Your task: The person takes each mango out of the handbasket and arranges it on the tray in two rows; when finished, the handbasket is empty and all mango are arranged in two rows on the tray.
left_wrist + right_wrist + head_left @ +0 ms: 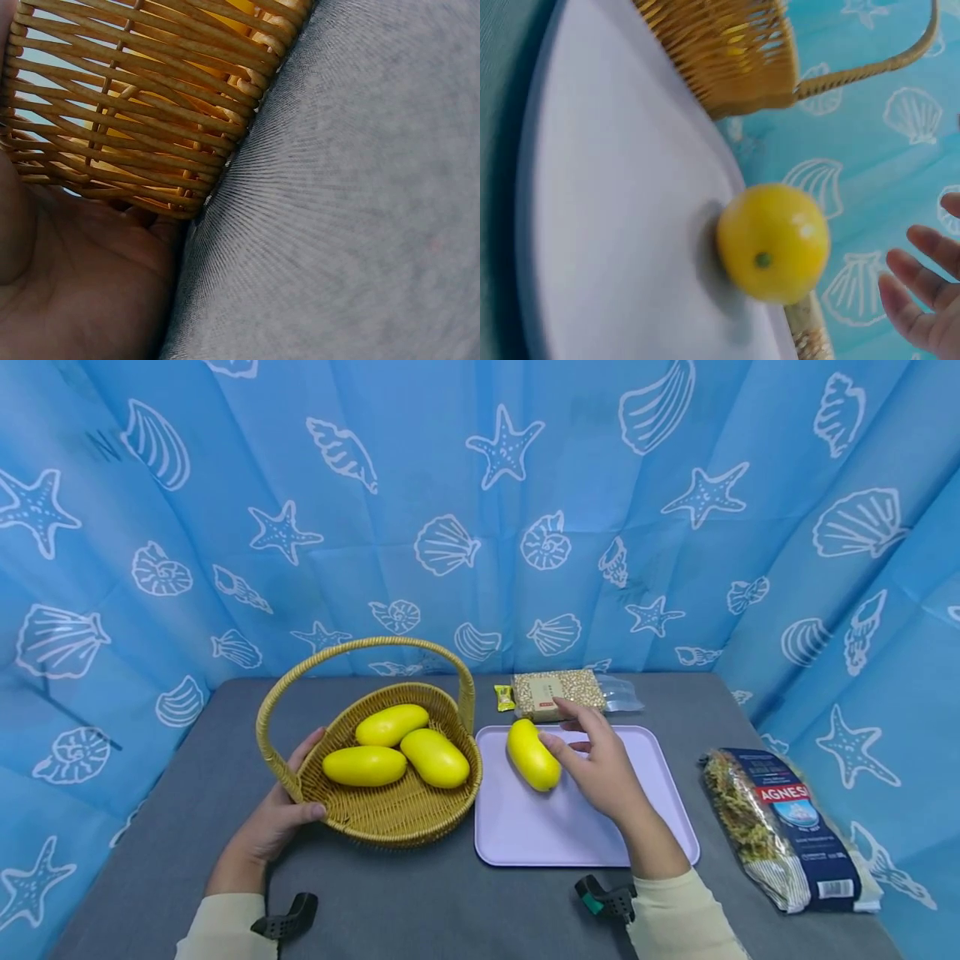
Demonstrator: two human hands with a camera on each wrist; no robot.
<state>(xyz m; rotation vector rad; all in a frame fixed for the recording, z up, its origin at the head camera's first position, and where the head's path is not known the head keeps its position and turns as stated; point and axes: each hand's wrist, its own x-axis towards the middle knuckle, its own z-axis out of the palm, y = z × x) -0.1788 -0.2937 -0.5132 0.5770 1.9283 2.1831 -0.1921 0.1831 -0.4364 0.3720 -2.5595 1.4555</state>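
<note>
In the head view my left hand (273,822) grips the wicker basket (375,818) by its left side, thumb at the rim and fingers round the outer wall. Its palm is against the weave (135,105) in the left wrist view; the fingertips are mostly hidden. Three smooth yellow mango-like fruits (390,725) lie inside the basket. Another such yellow fruit (534,755) rests on the lilac tray (525,843). My right hand (596,764) hovers just right of that fruit, fingers spread and holding nothing. A gap separates fingers from fruit (772,244) in the right wrist view.
Behind the tray lie a clear bag of pale grains (585,687) and a small yellow packet (504,697). A pasta bag (787,831) sits at the right of the grey table (420,910). A blue shell-print curtain (480,602) hangs close behind. The basket's handle (367,643) arches upright.
</note>
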